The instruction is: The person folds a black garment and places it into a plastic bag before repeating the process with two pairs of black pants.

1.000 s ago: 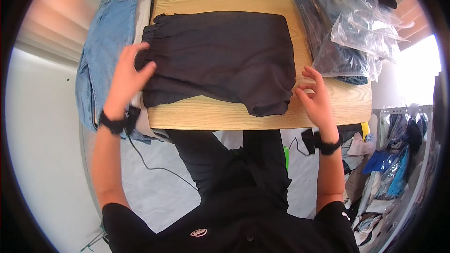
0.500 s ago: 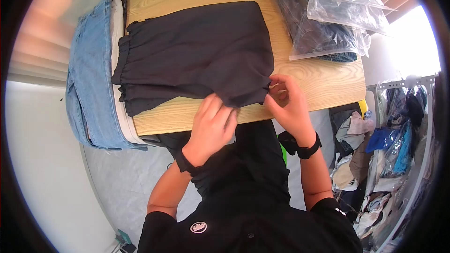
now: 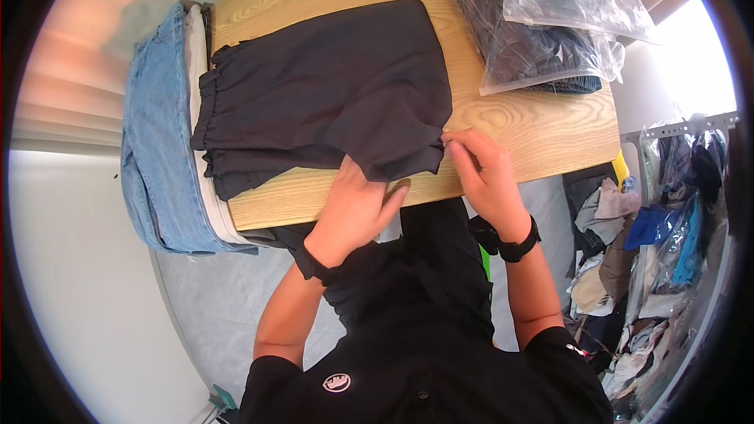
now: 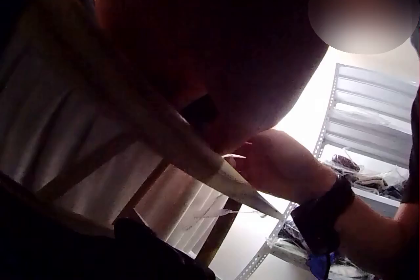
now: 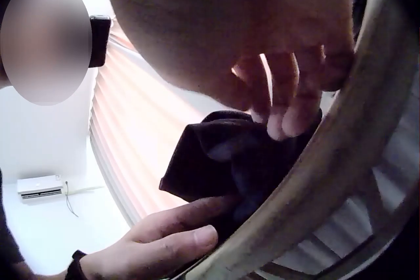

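Narrowing to a pinch, the fingers of the right hand [image 3: 488,180] now steady the dark garment [image 3: 330,86] by one corner, the left hand [image 3: 345,208] reaching straight-fingered under its edge.

garment [image 3: 338,82] pretty much black, plain all over | table [image 3: 542,126] honey-coloured, swirly grain | jeans [image 3: 157,129] washed-out light blue | shirt [image 3: 455,377] black with a whitish logo [image 3: 337,382] | curtain [image 3: 75,82] kinda peachy pink | floor [image 3: 206,298] just pale grey

The wooden bench [image 3: 542,127] bears a dark garment [image 3: 338,82] (gathered at one end), a denim-topped pile [image 3: 161,129] and bagged clothes [image 3: 542,51].
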Motion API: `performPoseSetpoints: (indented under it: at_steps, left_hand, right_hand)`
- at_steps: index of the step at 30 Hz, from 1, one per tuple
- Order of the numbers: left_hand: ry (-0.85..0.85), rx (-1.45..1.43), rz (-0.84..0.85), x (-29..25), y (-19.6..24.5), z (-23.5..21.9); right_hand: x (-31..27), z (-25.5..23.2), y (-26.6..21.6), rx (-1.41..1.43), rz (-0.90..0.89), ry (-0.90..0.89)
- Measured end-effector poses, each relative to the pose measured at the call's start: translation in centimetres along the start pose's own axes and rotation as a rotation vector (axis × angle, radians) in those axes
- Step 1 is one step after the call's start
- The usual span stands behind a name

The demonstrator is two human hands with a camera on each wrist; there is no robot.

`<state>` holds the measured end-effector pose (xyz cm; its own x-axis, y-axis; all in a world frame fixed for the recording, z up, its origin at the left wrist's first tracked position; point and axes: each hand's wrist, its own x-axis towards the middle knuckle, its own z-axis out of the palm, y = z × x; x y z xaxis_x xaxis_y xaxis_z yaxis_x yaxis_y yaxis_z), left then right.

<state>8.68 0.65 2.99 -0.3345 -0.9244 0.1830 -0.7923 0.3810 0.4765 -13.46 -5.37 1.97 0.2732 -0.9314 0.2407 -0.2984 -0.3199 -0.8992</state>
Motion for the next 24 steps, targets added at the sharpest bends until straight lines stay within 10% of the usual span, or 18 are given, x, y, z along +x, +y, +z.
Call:
performPoseSetpoints:
  at_steps: [24]
  left_hand:
    - [0.105, 0.011, 0.012, 0.9, 1.0, 1.1]
  right_hand:
    - [-3.1, 2.4, -0.5, -0.481, -0.092, 0.307]
